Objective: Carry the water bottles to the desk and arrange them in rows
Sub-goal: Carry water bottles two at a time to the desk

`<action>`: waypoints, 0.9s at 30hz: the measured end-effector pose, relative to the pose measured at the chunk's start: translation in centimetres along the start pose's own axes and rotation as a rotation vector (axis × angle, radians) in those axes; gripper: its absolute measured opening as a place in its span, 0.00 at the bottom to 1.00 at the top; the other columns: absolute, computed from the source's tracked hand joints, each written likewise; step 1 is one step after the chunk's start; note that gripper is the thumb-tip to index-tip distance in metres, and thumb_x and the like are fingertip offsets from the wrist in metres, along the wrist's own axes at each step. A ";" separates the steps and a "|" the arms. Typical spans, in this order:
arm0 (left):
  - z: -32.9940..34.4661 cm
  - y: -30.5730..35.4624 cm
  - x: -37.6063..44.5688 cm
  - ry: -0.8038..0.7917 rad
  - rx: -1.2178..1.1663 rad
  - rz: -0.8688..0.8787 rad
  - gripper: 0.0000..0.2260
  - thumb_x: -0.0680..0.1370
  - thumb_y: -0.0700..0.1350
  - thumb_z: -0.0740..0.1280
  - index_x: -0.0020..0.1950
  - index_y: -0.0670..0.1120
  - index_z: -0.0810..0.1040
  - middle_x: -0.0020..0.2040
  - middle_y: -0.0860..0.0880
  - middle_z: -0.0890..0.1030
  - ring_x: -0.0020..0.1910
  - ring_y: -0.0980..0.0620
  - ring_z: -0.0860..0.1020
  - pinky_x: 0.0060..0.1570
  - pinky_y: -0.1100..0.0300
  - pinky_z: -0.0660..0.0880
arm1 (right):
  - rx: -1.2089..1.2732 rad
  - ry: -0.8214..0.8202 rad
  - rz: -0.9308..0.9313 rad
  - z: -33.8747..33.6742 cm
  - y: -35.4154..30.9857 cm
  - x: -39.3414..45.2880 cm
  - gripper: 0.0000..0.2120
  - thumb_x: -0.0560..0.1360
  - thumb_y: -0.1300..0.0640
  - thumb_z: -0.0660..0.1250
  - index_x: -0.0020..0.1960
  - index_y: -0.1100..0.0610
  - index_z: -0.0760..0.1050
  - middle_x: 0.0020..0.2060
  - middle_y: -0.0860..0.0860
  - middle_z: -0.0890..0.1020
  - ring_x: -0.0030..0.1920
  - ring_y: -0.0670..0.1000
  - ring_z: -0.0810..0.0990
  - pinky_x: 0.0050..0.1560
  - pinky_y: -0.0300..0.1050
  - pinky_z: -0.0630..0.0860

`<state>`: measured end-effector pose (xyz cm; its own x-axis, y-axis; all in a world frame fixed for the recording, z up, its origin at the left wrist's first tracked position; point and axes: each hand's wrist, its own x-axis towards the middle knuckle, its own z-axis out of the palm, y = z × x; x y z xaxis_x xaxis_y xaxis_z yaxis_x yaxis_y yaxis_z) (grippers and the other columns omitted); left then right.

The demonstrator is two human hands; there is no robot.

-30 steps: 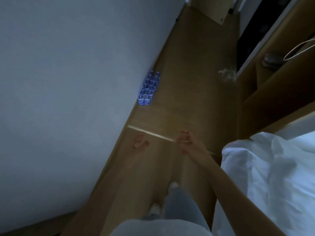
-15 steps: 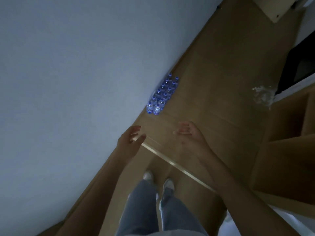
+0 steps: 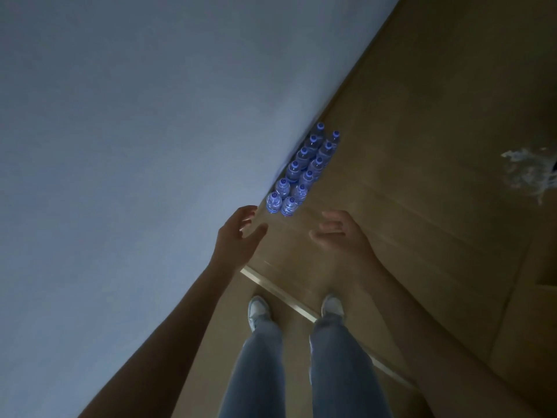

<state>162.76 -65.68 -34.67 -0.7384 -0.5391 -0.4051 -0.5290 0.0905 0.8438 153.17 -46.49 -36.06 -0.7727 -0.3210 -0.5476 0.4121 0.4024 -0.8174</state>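
Note:
Several small clear water bottles [image 3: 303,171] with blue caps stand in two rows on the wooden floor, tight against the white wall. My left hand [image 3: 238,229] reaches toward the nearest bottles, fingers spread and empty, a short way below them. My right hand [image 3: 337,232] is stretched out beside it, fingers loosely curved and holding nothing. Neither hand touches a bottle. The room is dim. No desk is in view.
A white wall [image 3: 135,146] fills the left side. A metal threshold strip [image 3: 289,300] crosses the wooden floor by my feet. Crumpled clear plastic wrap [image 3: 527,170] lies on the floor at the right. A wooden cabinet edge [image 3: 542,297] stands at the far right.
I have walked closer to the bottles and stepped up to the threshold strip. Both hands have risen and stretched out toward the bottles. The bed has left the view.

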 end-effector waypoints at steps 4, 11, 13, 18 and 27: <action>3.8 -6.3 7.0 0.021 -0.003 0.002 0.12 0.76 0.43 0.71 0.56 0.55 0.75 0.50 0.65 0.77 0.54 0.57 0.77 0.54 0.64 0.72 | -0.068 -0.018 -0.017 1.4 5.1 8.9 0.21 0.70 0.54 0.77 0.59 0.45 0.72 0.50 0.43 0.78 0.49 0.46 0.81 0.44 0.37 0.74; 10.8 -19.9 18.6 0.062 0.042 0.066 0.17 0.75 0.41 0.73 0.63 0.48 0.76 0.56 0.57 0.78 0.58 0.54 0.77 0.55 0.64 0.69 | -0.132 -0.047 -0.060 4.6 16.5 24.3 0.22 0.63 0.48 0.80 0.50 0.39 0.72 0.48 0.41 0.77 0.48 0.40 0.79 0.46 0.36 0.75; 12.7 -23.8 22.1 0.056 0.057 0.087 0.20 0.74 0.42 0.74 0.64 0.48 0.76 0.58 0.56 0.77 0.60 0.54 0.76 0.57 0.63 0.70 | -0.142 -0.055 -0.078 5.7 19.9 28.3 0.25 0.54 0.39 0.74 0.49 0.38 0.71 0.47 0.39 0.78 0.45 0.36 0.78 0.43 0.32 0.72; 16.0 -31.4 29.9 0.056 0.070 0.134 0.30 0.69 0.45 0.78 0.69 0.48 0.72 0.65 0.52 0.75 0.62 0.53 0.74 0.62 0.58 0.71 | -0.165 0.028 -0.185 8.1 27.4 36.5 0.22 0.54 0.43 0.74 0.44 0.27 0.71 0.43 0.37 0.80 0.46 0.41 0.81 0.50 0.46 0.79; 19.1 -37.9 36.4 0.037 0.142 0.237 0.34 0.68 0.43 0.80 0.71 0.46 0.70 0.65 0.55 0.73 0.62 0.58 0.72 0.65 0.56 0.70 | -0.241 0.039 -0.332 10.5 33.8 43.2 0.28 0.61 0.56 0.81 0.57 0.49 0.74 0.45 0.35 0.81 0.50 0.43 0.82 0.55 0.53 0.80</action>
<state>147.90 -72.71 -88.13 -0.8344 -0.5185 -0.1868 -0.3981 0.3326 0.8550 138.75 -55.73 -89.23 -0.8644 -0.4363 -0.2500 0.0160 0.4731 -0.8809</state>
